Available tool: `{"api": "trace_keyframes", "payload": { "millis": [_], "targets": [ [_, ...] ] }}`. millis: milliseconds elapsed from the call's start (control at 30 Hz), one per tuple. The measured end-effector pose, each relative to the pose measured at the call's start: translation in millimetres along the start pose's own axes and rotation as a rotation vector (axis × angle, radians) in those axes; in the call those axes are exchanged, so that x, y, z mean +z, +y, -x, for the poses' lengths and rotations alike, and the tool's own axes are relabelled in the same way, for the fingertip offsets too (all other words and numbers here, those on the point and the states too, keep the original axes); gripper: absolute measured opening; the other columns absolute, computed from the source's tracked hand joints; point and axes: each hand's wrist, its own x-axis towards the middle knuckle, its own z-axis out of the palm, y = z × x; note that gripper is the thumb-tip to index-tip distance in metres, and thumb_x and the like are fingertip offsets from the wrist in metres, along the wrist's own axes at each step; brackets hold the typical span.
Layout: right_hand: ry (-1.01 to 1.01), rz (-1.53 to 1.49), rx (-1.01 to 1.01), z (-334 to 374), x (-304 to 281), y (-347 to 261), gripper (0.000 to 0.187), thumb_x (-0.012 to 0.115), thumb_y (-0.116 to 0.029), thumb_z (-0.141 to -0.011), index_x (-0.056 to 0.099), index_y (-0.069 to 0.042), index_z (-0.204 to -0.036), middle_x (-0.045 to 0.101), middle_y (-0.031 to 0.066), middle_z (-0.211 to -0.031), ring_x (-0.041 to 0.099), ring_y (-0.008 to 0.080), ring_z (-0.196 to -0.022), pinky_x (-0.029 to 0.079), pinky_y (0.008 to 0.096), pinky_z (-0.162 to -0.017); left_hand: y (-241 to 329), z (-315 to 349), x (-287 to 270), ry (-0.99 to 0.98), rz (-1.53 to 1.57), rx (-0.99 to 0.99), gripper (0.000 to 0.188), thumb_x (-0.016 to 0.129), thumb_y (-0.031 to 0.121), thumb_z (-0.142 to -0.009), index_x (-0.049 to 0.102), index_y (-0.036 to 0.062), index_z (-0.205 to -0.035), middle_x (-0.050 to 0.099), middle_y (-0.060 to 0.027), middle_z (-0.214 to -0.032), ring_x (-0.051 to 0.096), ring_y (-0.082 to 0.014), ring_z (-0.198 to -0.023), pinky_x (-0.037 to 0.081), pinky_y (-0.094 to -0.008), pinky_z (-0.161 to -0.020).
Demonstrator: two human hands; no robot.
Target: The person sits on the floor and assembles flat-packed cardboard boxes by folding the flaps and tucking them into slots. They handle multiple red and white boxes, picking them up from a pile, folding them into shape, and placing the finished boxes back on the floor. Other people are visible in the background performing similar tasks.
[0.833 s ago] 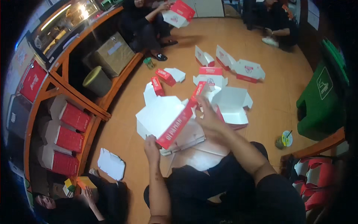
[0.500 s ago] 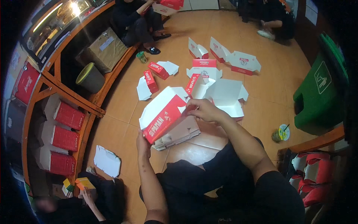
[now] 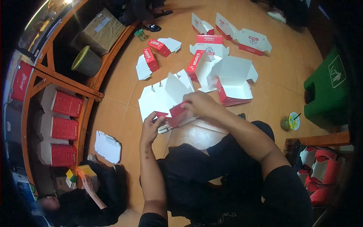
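A red-and-white cardboard food box (image 3: 177, 115), partly folded, is between my hands, low over a stack of flat white cardboard blanks (image 3: 149, 99). My left hand (image 3: 150, 128) pinches a red flap at its near left corner. My right hand (image 3: 203, 104) grips the red panel on the right, its fingers curled and slightly blurred. A white panel of the box stands up beyond the hands. Just right of it stand open folded boxes, one with a raised white lid (image 3: 231, 72) and another with a red side (image 3: 195, 62).
More open boxes (image 3: 252, 41) stand farther off, with two smaller ones (image 3: 150, 59) on the left. Flat blanks (image 3: 108, 146) lie near a seated person (image 3: 87, 185). A shelf (image 3: 85, 130) holds red boxes. A green bin (image 3: 325, 90) and a drink cup (image 3: 290, 122) are at right.
The box has turned from its long red side facing up to lower, more folded panels. Both hands have moved closer together. The whole view has shifted, moving the floor items upward in the picture.
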Motion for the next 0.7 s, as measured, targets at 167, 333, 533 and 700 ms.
{"api": "trace_keyframes", "payload": {
  "millis": [167, 333, 533, 700],
  "targets": [
    [-0.161, -0.109, 0.288, -4.8, -27.6, 4.0, 0.028, 0.064, -0.030, -0.089, 0.068, -0.004, -0.097, 0.069, 0.0166, -0.081, 0.068, 0.0350, -0.078, 0.053, 0.0434, -0.077, -7.4, -0.3, 9.7, 0.056, 0.103, 0.094, 0.010, 0.061, 0.011, -0.096, 0.061, 0.0014, -0.099, 0.060, -0.0050, -0.097, 0.062, -0.0150, -0.089, 0.053, -0.0279, -0.079],
    [-0.137, -0.018, 0.232, -4.6, -16.4, 5.6, 0.034, 0.063, -0.033, -0.085, 0.069, 0.000, -0.093, 0.069, 0.0202, -0.088, 0.067, 0.0368, -0.085, 0.052, 0.0443, -0.082, -5.1, -1.9, 29.5, 0.034, -0.087, 0.177, 0.012, 0.067, 0.012, -0.091, 0.065, 0.0003, -0.094, 0.056, -0.0017, -0.091, 0.054, -0.0103, -0.077, 0.045, -0.0243, -0.066],
    [-0.039, 0.067, 0.094, -2.6, 2.4, 5.5, 0.034, 0.064, -0.035, -0.083, 0.072, -0.003, -0.090, 0.070, 0.0178, -0.081, 0.067, 0.0338, -0.082, 0.051, 0.0422, -0.080, -13.4, -2.5, 61.2, 0.635, -0.326, 0.344, 0.018, 0.075, 0.010, -0.084, 0.066, -0.0005, -0.095, 0.046, -0.0044, -0.100, 0.044, -0.0088, -0.071, 0.038, -0.0213, -0.057],
    [-0.149, -0.056, 0.126, -4.4, -3.2, 3.8, 0.035, 0.062, -0.034, -0.086, 0.072, -0.001, -0.090, 0.070, 0.0166, -0.079, 0.068, 0.0273, -0.076, 0.052, 0.0385, -0.076, -6.2, -0.7, 68.9, 0.621, -0.300, 0.376, 0.022, 0.077, 0.005, -0.080, 0.068, 0.0022, -0.100, 0.044, -0.0041, -0.108, 0.043, -0.0071, -0.069, 0.038, -0.0205, -0.056]
  ]
}}
